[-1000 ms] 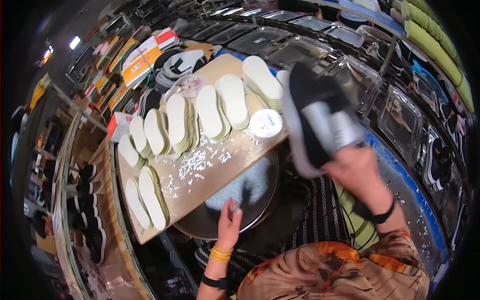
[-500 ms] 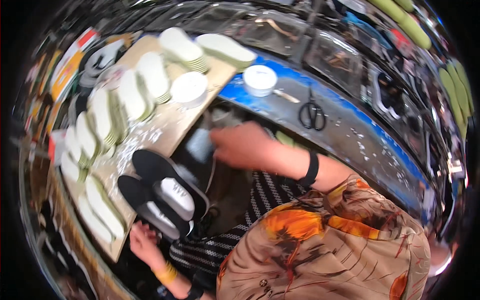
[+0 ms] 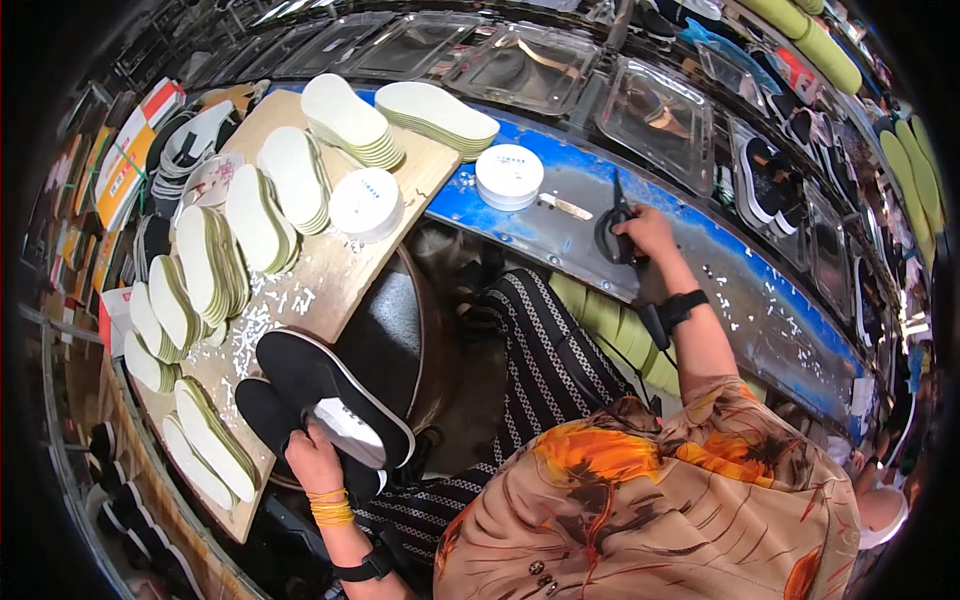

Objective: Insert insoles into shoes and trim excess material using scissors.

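Observation:
My right hand (image 3: 648, 232) has its fingers closed on the handles of black scissors (image 3: 605, 238), which lie on the blue-and-grey bench with the blades pointing away. Low on the left, my left hand (image 3: 315, 462) grips a black slip-on shoe (image 3: 262, 408) near its heel end. Lying against it is a second black shoe (image 3: 290, 362) with a white-edged sole and a pale insole patch. Both shoes rest by the edge of the wooden board (image 3: 345, 285). My left fingertips are partly hidden inside the nearer shoe.
Stacks of white-topped insoles (image 3: 262, 218) line the board, with white scraps among them. One round white tub (image 3: 366, 204) stands on the board, another (image 3: 509, 177) on the bench (image 3: 690, 262) beside a pale-handled tool (image 3: 565, 207). Clear plastic boxes (image 3: 655, 122) sit behind.
My right hand has swung right from above the dark gap to the scissors and taken hold of them. My left hand has moved up onto the nearer shoe and grips it.

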A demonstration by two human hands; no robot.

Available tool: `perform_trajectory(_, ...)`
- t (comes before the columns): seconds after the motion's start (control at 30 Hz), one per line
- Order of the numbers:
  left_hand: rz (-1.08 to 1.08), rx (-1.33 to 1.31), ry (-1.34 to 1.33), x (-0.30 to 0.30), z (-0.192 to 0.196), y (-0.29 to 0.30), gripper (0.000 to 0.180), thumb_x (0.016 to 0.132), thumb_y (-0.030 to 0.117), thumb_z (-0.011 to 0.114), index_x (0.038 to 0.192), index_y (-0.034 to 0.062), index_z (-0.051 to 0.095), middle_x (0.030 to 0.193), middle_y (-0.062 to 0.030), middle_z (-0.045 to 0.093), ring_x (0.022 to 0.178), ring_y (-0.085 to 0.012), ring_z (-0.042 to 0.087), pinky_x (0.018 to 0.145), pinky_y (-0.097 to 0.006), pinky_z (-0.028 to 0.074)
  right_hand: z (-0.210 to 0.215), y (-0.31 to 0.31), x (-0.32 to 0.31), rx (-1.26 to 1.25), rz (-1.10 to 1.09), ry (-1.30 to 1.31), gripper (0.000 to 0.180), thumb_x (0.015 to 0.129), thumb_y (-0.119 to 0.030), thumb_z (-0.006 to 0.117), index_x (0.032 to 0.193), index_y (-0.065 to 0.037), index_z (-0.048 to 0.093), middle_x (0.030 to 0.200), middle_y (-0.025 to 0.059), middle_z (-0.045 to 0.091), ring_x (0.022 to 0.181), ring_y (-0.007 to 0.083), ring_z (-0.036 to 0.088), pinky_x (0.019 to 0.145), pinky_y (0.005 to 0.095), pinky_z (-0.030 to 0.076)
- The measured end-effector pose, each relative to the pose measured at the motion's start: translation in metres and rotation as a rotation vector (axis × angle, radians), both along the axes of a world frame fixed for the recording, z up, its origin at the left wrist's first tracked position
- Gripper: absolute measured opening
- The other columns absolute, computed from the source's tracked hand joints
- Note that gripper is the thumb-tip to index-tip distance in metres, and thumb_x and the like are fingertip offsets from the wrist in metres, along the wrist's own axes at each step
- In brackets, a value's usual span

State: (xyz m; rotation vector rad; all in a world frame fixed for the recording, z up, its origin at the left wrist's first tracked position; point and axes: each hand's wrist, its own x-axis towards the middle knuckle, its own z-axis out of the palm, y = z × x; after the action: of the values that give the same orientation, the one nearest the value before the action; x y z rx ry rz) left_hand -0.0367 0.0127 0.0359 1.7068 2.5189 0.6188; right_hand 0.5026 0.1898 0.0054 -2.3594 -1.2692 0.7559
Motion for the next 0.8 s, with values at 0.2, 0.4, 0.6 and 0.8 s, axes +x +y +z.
perform_trajectory(0.2,0.077,0.240,-0.657,-0.050,-0.015,-0.066,0.019,0.084,0.009,0.052,0.096,-0.0055,0.055,0.090,-0.0137,0.060,0.085,-0.0233,0.057,0.077,-0.030,0.045,0.023,-0.003,-0.032,0.403,-0.191,1.292,0.039,0.077,-0.018,0.059,0.113,-0.007,0.049,0.071,0.0022,0.054,0.048,0.0099,0.047,0.042,0.0215,0.039)
perform_trajectory(0.4,0.174,0.221,-0.849,-0.071,-0.016,-0.145,0.025,0.086,0.012,0.052,0.106,-0.0032,0.054,0.096,-0.0104,0.060,0.088,-0.0196,0.057,0.076,-0.029,0.046,0.069,-0.015,-0.178,-0.153,0.637,1.356,0.036,0.081,-0.017,0.050,0.114,-0.004,0.043,0.068,0.0051,0.052,0.045,0.0134,0.045,0.040,0.0237,0.037)
perform_trajectory(0.6,0.195,0.216,-1.038,-0.044,0.002,-0.161,0.024,0.086,0.012,0.053,0.104,-0.0030,0.055,0.094,-0.0106,0.060,0.086,-0.0197,0.057,0.074,-0.029,0.046,0.091,-0.077,-0.322,-0.024,1.429,0.691,0.060,0.067,-0.028,0.076,0.114,-0.005,0.047,0.093,0.0098,0.057,0.088,0.0183,0.058,0.073,0.0302,0.046)
perform_trajectory(0.8,0.208,0.241,-1.165,-0.022,0.013,-0.170,0.023,0.085,0.013,0.054,0.102,-0.0028,0.055,0.091,-0.0108,0.060,0.084,-0.0197,0.057,0.073,-0.030,0.046,0.100,-0.090,-0.364,0.386,1.463,0.320,0.057,0.068,-0.041,0.070,0.112,-0.009,0.052,0.095,0.0146,0.059,0.085,0.0332,0.058,0.071,0.0390,0.047)
